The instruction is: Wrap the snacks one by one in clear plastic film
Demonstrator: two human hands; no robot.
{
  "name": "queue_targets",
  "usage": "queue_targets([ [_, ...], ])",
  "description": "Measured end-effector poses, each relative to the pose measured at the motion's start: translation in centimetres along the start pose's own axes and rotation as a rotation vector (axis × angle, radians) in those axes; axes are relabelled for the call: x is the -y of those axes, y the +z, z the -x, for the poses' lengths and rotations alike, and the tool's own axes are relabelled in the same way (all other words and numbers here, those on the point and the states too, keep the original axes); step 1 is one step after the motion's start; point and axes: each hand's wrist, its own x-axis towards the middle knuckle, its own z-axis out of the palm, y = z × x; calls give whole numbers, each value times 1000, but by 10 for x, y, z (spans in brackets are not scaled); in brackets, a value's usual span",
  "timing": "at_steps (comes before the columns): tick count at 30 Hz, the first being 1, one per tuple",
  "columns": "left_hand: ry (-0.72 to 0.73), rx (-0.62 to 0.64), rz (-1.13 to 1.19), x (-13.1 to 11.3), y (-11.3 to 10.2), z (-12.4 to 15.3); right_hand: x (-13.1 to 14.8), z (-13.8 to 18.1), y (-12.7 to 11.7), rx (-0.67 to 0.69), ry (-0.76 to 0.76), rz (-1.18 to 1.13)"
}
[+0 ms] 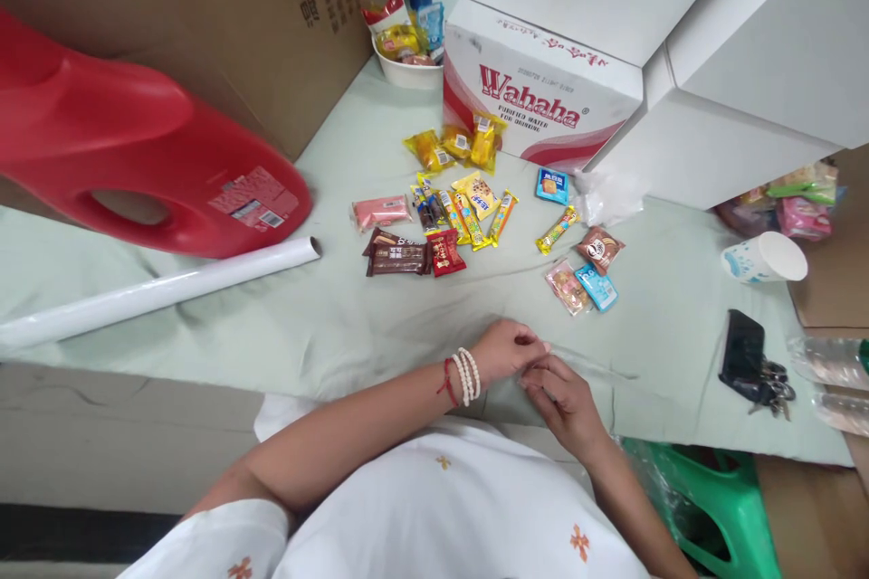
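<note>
Both left hand (503,353) and right hand (563,400) hold fingers (551,369) narrow, contents indeterminable; work steadily, clear of the pink-printed packet (568,288) at 1 o'clock.

One view is on record, from a camera worn on the head. It looks forward and down past the wearer's white shirt (434,516) onto the table (326,317). The left hand (506,350) and right hand (565,400) appear near, below centre; the Wahaha carton (536,113) stands farther off, towards the top.
</note>
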Motion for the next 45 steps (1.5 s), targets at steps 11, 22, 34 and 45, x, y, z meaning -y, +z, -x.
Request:
queue_targets([
  [11, 61, -80, -38, -2, -10, 1, 0, 2, 2, 57, 8, 13],
  [22, 35, -11, 24, 3, -18, -3, -4, -3, 12, 153, -44, -3],
  [34, 291, -339, -146, -1, -46, 22, -14, 7, -24, 23, 620, -556],
  [45, 369, -346, -297, 1, -33, 38, -29, -36, -11, -474, 891, -662],
])
